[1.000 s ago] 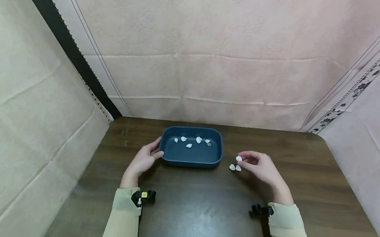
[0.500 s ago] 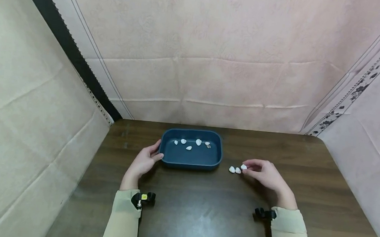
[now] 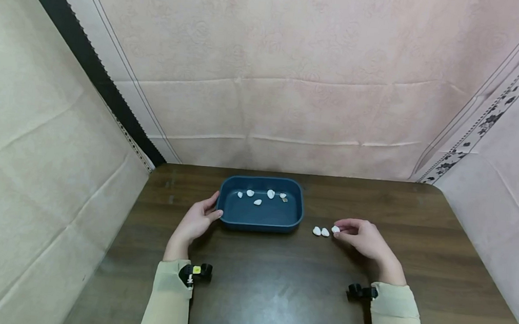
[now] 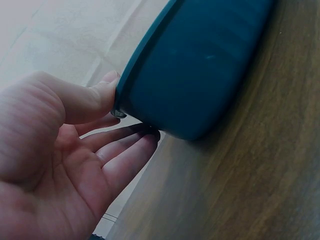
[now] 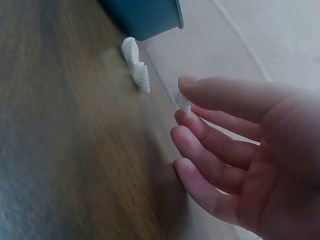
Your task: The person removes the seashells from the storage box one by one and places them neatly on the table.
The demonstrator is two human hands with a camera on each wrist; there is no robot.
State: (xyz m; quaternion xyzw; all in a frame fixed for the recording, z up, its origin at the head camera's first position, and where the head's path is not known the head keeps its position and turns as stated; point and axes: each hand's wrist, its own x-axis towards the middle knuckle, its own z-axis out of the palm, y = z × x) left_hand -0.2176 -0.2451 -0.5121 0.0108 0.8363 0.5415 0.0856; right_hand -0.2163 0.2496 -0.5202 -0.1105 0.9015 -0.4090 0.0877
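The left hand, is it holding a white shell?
No, the left hand grips the blue tray at its left edge.

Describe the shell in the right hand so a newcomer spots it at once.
On the brown wood-grain table, find the rectangular blue tray, then look right of it to two small white shells side by side. The target is the next white shell along, farthest from the tray. Unlike that pair, it is pinched in the right hand.
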